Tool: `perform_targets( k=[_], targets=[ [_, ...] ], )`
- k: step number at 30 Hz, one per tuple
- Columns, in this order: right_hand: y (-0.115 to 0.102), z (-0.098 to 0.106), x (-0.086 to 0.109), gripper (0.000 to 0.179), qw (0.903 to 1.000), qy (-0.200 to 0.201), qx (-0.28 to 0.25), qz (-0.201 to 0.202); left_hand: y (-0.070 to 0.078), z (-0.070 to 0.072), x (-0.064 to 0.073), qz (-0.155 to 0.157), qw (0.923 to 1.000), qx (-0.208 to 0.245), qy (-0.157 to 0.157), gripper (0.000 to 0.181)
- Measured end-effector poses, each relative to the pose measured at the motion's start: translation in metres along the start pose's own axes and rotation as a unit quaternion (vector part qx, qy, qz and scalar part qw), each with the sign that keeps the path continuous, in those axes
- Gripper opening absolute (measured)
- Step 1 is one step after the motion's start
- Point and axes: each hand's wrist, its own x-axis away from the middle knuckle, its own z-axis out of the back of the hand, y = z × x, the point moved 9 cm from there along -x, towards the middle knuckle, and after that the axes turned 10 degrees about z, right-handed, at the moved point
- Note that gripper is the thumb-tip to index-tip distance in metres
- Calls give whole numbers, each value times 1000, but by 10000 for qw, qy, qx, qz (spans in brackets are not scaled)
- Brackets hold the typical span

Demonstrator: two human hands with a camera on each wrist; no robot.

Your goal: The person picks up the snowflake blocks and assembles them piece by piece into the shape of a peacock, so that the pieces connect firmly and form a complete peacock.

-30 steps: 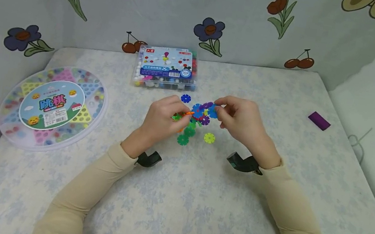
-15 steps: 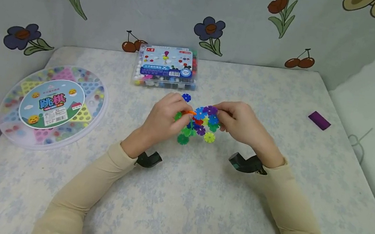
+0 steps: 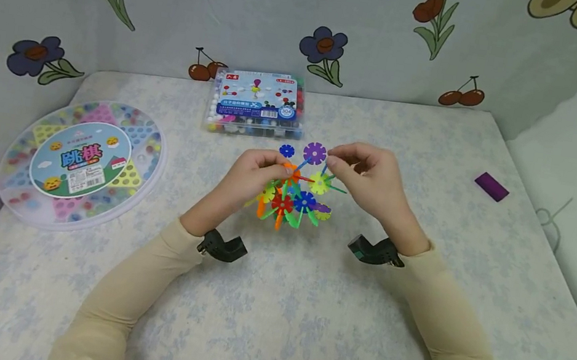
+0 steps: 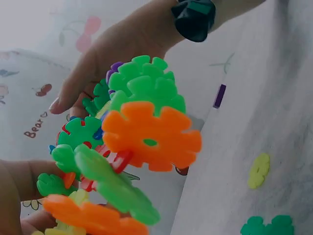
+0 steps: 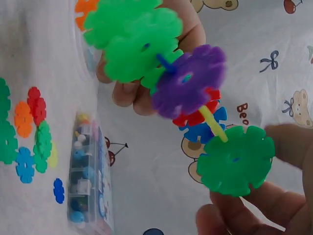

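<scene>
While the toy [image 3: 282, 204] is pinched by the left hand [image 3: 254, 177], another part is pinched by the right hand [image 3: 371, 175]. Behind it, 1 box [image 3: 257, 99] is seen.

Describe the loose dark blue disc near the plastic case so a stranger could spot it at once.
On the table, find the clear plastic case at the back. Just in front of its near right corner lies a small, notched blue disc. Its dark blue sets it apart from the other loose discs, and it isn't joined to the held cluster.
</scene>
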Motion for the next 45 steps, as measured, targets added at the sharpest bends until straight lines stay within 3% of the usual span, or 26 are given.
perform_targets(
  k=[6, 10, 20, 25, 29, 32, 34, 36, 38, 40, 41, 43, 45],
  targets=[
    [-5, -7, 2, 50, 9957, -854, 73, 347, -5, -2, -2, 509, 9963, 641, -278, 24],
    [-6, -9, 2, 58, 9923, -1111, 199, 510, -9, -5, -3, 799, 9915, 892, -508, 30],
    [-20, -4, 2, 63, 9795, -747, 867, 1657, -16, -12, -2, 1095, 9769, 1572, -949, 30],
    [-24, -5, 2, 62, 9736, -705, 951, 1950, -17, -13, -4, 1141, 9755, 1623, -953, 30],
    [-18, -7, 0, 67, 9776, -742, 855, 1772, -18, -6, -7, 1037, 9814, 1460, -693, 29],
    [-2, -5, -4, 62, 9877, -838, 711, 1115, -18, 5, -10, 926, 9843, 1466, -325, 26],
    [17, -11, -6, 54, 9882, -1202, 846, 422, -19, 13, -12, 907, 9815, 1682, -114, 23],
    [38, -25, -3, 46, 9758, -1860, 1119, -272, -21, 19, -14, 942, 9789, 1815, 67, 20],
    [57, -46, 4, 42, 9468, -2717, 1541, -774, -27, 20, -16, 1149, 9736, 1971, 91, 15],
    [71, -65, 12, 41, 9173, -3396, 1807, -1030, -34, 18, -17, 1383, 9684, 2073, 16, 27],
    [76, -72, 15, 40, 9082, -3593, 1852, -1089, -36, 16, -17, 1470, 9666, 2098, -37, 38],
    [83, -81, 19, 35, 8987, -3800, 1881, -1121, -39, 12, -17, 1628, 9621, 2179, -191, 58],
    [86, -84, 19, 29, 9002, -3833, 1742, -1110, -39, 5, -17, 1690, 9562, 2351, -438, 66]
  ],
)
